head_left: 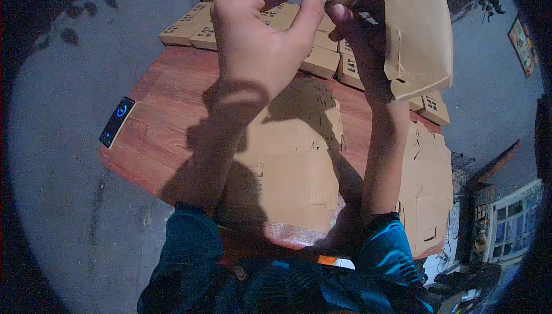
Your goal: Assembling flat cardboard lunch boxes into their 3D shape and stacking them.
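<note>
A partly folded brown cardboard box [418,32] is held up in the air at the upper right, its near wall lit and the part behind in shadow. My right hand [359,29] grips it from the left, with most of the fingers dark or behind the board. My left hand [267,29] has thumb and fingers pinched together at the box's shaded left edge; exactly which flap they hold is hard to see. Below my arms, flat cardboard box blanks [293,170] lie on the table, partly covered by the arms' shadows.
Several folded boxes [319,62] with dark print line the far side of the reddish wooden table [167,93]. More flat blanks [428,182] lie at the right edge. A phone [117,122] with a lit screen rests at the left edge. A framed window pane [514,216] is at the far right.
</note>
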A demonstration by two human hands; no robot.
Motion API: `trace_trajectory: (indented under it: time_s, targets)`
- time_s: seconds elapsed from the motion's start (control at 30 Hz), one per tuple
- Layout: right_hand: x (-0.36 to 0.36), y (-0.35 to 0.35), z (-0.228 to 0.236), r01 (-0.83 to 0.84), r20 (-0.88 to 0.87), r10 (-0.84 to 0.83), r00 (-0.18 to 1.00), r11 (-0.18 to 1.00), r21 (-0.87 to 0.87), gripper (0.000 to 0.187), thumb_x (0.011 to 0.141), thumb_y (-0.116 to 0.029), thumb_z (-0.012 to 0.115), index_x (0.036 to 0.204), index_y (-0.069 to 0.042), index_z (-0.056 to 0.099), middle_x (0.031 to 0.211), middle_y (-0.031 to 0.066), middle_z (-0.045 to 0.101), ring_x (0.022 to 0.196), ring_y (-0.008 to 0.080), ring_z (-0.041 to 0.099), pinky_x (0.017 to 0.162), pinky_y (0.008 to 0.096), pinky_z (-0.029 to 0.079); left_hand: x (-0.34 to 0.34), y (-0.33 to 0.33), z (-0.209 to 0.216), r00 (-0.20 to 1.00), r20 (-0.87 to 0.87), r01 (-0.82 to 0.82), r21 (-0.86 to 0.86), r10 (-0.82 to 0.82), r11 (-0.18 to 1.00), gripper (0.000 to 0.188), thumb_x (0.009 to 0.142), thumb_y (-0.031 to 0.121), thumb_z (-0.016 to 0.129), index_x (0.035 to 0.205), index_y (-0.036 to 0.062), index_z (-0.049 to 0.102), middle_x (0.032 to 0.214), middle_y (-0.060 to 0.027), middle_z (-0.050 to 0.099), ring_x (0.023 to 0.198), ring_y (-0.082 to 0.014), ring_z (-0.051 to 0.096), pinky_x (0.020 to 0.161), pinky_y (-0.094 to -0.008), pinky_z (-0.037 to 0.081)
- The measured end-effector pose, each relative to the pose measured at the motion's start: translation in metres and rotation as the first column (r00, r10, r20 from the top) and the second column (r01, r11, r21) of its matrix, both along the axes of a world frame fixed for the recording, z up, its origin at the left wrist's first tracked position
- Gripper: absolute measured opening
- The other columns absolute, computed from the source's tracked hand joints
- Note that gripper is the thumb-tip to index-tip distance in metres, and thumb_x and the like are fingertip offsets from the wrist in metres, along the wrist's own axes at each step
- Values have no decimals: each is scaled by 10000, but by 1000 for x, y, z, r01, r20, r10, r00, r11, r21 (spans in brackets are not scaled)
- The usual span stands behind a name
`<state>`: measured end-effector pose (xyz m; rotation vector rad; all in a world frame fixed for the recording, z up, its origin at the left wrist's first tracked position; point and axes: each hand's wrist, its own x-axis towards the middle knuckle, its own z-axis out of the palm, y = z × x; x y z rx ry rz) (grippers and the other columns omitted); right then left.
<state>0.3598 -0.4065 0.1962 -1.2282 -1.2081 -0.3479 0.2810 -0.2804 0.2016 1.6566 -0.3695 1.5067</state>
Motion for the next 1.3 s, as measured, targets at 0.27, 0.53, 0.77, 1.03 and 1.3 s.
trace_trajectory:
  time_s: [0.27,0.53,0.77,1.03,1.3]
  targets:
    - [-2,-6,2,-96,5,96,995,995,-10,313,867,-214,785,1088,-52,634,872,23,654,757,105,625,629,239,524,-7,-5,-6,997,-81,-12,-20,10,1000,201,882,6,698,1075,-47,706,955,-138,730,880,-164,706,793,-297,565]
    - [13,-19,-22,131,57,-129,990,991,-40,339,881,-270,714,1143,-68,638,1007,81,657,868,198,645,730,318,529,-9,8,-3,986,-168,3,59,7,998,254,945,45,662,1183,-42,667,1045,-98,722,889,-164,701,808,-277,566]
    - [-12,-26,-66,311,99,-295,950,915,-256,386,896,-312,631,1209,-87,648,1155,146,664,990,304,665,857,409,532,-21,27,-5,977,-55,-201,99,207,975,290,951,86,673,1216,-29,656,1139,-140,701,981,-160,672,853,-282,562]
    - [3,-28,-87,335,40,-346,937,866,-371,474,828,-331,718,1224,-75,663,1254,181,646,1176,337,601,1006,435,461,-20,46,-17,957,-205,-188,92,204,978,431,944,221,682,1322,28,609,1321,-154,609,1156,-210,603,974,-346,503]
    - [18,-7,-101,368,104,-384,918,723,-584,400,853,-302,584,1196,-124,688,1187,145,688,1053,349,671,909,460,527,-13,61,-22,960,-134,-222,165,245,961,375,971,144,648,1288,-51,601,1252,-155,655,1075,-220,646,948,-320,505]
